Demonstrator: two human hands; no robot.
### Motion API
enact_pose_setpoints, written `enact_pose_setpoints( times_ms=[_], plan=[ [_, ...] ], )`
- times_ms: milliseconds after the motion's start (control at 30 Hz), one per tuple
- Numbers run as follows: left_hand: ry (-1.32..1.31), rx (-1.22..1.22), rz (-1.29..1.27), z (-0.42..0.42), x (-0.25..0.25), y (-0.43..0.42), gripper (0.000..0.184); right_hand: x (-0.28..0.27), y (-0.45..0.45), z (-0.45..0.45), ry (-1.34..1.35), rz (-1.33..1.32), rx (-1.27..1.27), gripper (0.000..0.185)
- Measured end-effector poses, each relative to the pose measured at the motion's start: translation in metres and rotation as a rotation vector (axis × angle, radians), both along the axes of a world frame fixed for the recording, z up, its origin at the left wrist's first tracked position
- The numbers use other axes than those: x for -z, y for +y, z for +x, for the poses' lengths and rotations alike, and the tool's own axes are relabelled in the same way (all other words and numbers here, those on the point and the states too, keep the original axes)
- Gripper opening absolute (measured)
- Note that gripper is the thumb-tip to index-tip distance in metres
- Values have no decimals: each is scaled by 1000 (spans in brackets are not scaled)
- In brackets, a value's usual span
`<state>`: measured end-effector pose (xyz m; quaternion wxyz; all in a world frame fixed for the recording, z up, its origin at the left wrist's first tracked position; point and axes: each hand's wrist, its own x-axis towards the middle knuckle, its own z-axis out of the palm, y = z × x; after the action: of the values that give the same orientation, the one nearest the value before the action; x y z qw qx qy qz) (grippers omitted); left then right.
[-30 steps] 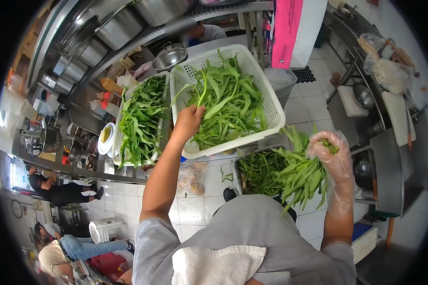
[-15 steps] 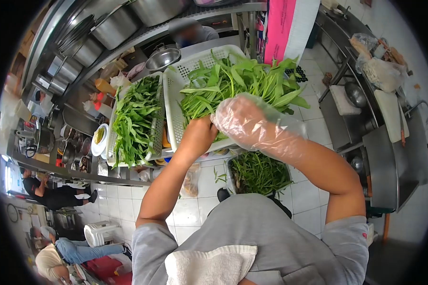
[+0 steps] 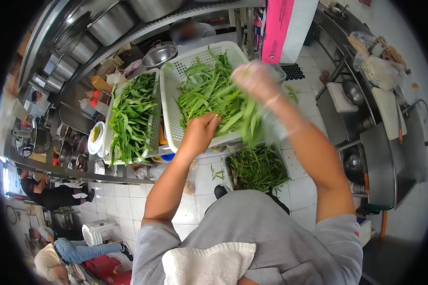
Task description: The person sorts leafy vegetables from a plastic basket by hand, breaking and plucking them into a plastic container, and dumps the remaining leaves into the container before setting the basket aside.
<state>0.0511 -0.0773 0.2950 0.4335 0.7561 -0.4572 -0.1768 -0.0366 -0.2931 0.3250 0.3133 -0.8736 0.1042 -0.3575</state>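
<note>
Long-leaved greens that look like water spinach (image 3: 214, 90) lie heaped in a white perforated basket (image 3: 170, 102). At the heap's near edge, my bare left hand (image 3: 202, 133) is closed, pinching a green stem between thumb and fingers. My right hand (image 3: 259, 81), in a clear plastic glove, is raised over the basket's right side. Motion smears its fingers, so their grip is unclear. Below it, some leaves (image 3: 252, 121) hang blurred over the basket's near right corner. A second white basket (image 3: 154, 135) on the left holds more greens (image 3: 132, 118).
On the floor below sits a bin (image 3: 229, 173) of leaves and stems. Pots (image 3: 111, 23) line the upper shelf, and a steel bowl (image 3: 160, 56) stands behind the baskets. A steel counter (image 3: 390, 161) is at right. Other people (image 3: 52, 190) are at the left.
My right hand has moved up and away from my left hand, and leaves beneath it have swung toward me. My left hand stays near the basket's front edge.
</note>
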Motion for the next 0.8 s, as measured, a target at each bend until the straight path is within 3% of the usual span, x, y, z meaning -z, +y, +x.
enact_pose_setpoints(
  times_ms=[33, 67, 100, 167, 267, 433, 500, 533, 600, 733, 800],
  plan=[
    [-196, 38, -83, 4, 7, 3, 20, -23, -23, -10, 103, 238, 171, 22],
    [75, -12, 20, 3, 2, 10, 21, -33, -39, -28, 7, 269, 116, 25],
    [70, -9, 18, 10, 3, 11, 21, -42, -53, -44, -87, 301, 58, 28],
    [270, -117, -37, 21, 13, 22, 21, -77, -54, -77, -13, -6, 146, 30],
    [358, -189, -53, 23, 19, 29, 14, -94, -53, -108, 52, -95, 228, 29],
    [371, -243, -117, 21, 19, 27, 10, -86, -19, -118, 196, 206, 248, 28],
    [393, -242, -200, 18, 18, 24, 10, -87, 4, -114, 356, -63, 192, 25],
    [371, -238, -180, 16, 16, 25, 10, -84, 10, -112, 355, -62, 196, 25],
    [306, -221, -215, 9, 14, 24, 10, -70, 18, -103, 257, -409, 113, 25],
    [150, -174, -268, -2, 15, 24, 10, -52, 24, -83, 145, -642, 5, 18],
    [57, -146, -252, -8, 10, 26, 9, -51, 34, -75, 236, -750, -22, 16]
  ],
)
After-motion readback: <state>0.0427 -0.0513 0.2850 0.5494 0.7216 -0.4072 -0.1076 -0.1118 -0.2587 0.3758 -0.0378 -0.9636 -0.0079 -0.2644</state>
